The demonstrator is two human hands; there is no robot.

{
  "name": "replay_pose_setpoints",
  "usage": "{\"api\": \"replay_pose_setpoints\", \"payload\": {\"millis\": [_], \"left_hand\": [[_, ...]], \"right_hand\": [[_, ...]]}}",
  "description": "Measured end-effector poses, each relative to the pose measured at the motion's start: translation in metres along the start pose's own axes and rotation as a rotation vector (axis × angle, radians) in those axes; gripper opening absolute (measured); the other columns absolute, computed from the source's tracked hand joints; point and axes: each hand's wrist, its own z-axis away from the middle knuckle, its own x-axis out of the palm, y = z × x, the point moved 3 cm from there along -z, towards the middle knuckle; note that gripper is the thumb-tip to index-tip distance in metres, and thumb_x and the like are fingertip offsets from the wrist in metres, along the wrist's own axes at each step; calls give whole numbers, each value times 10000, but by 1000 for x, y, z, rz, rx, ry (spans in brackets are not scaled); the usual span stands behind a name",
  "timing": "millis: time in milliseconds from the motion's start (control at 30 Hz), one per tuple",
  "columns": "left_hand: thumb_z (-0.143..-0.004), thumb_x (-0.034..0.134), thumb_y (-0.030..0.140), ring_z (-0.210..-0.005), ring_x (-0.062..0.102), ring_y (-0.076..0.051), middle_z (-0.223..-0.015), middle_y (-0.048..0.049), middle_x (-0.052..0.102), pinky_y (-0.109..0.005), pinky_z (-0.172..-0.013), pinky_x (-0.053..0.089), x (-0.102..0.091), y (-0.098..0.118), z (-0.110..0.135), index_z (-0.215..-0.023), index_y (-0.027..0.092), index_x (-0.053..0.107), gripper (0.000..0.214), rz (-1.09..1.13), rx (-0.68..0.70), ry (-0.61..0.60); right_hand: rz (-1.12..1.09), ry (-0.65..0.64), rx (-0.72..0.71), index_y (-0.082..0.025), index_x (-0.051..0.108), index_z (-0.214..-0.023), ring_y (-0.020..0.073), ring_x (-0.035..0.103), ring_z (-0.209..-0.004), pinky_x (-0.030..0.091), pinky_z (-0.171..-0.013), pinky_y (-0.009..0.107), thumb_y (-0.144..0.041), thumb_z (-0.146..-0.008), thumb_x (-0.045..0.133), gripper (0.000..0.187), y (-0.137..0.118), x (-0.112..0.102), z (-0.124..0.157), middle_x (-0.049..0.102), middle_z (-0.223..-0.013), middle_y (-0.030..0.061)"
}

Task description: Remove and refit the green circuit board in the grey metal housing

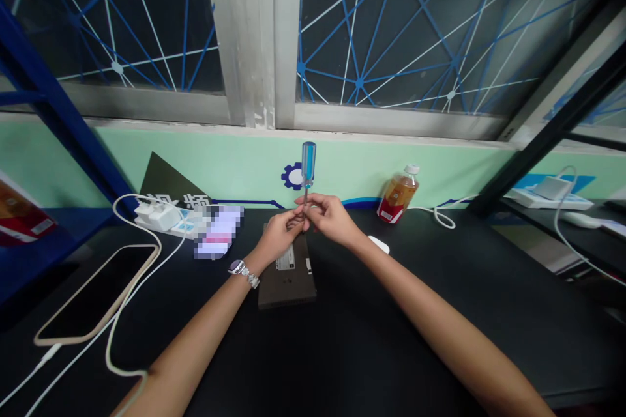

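A screwdriver [308, 166] with a clear blue handle stands upright, handle up, over the far end of a dark flat device [287, 277] lying on the black table [391, 332]. My right hand [331, 215] is closed round its thin metal shaft. My left hand [278, 231], a watch on its wrist, pinches at the shaft's lower end, fingertips meeting those of my right hand. The tip is hidden behind the fingers. What the left fingers pinch besides the shaft cannot be made out.
A phone [95, 296] on a white cable lies at the left, near a white power strip [166, 216] with a charger. A bottle of amber drink [398, 195] stands by the wall. A small white object [379, 244] lies behind my right wrist. Blue shelving stands left.
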Motion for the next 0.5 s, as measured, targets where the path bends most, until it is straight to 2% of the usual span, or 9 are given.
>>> {"api": "replay_pose_setpoints", "payload": {"millis": [133, 200, 267, 367, 500], "left_hand": [[-896, 560, 236, -775, 701, -203, -811, -62, 746, -298, -763, 533, 5, 1, -2, -779, 141, 679, 193, -51, 19, -26], [-895, 589, 273, -818, 714, -224, -850, -75, 762, -321, -797, 541, 7, 1, -3, -832, 141, 710, 190, -24, 5, -28], [-884, 630, 328, -857, 722, -245, -883, -91, 771, -338, -812, 549, 7, 0, -3, -911, 140, 733, 216, 3, -18, -14], [-873, 660, 393, -873, 725, -243, -913, -104, 773, -328, -806, 555, 6, 1, 0, -952, 138, 737, 278, 29, -46, -14], [-891, 640, 372, -864, 713, -207, -957, -87, 768, -292, -806, 541, -1, 6, 5, -996, 154, 727, 257, -14, -21, -30]], "right_hand": [[25, -15, -5, -162, 643, -1131, 134, 639, -569, 507, -543, 235, -381, -872, 648, 340, -1, 4, 1, 663, -705, 12], [63, 38, -11, -179, 663, -1062, 140, 633, -547, 520, -545, 248, -410, -862, 660, 306, 2, 2, 1, 641, -651, -2], [59, 100, -5, -183, 666, -951, 143, 632, -530, 528, -520, 258, -431, -826, 696, 280, 5, -2, 0, 657, -684, 9], [1, 117, 7, -170, 644, -846, 156, 656, -545, 530, -503, 259, -443, -770, 749, 303, 8, -7, -2, 680, -705, 23], [-13, 66, 10, -141, 674, -917, 147, 662, -561, 505, -512, 230, -415, -802, 723, 302, 7, -10, -4, 693, -680, 28]]}}
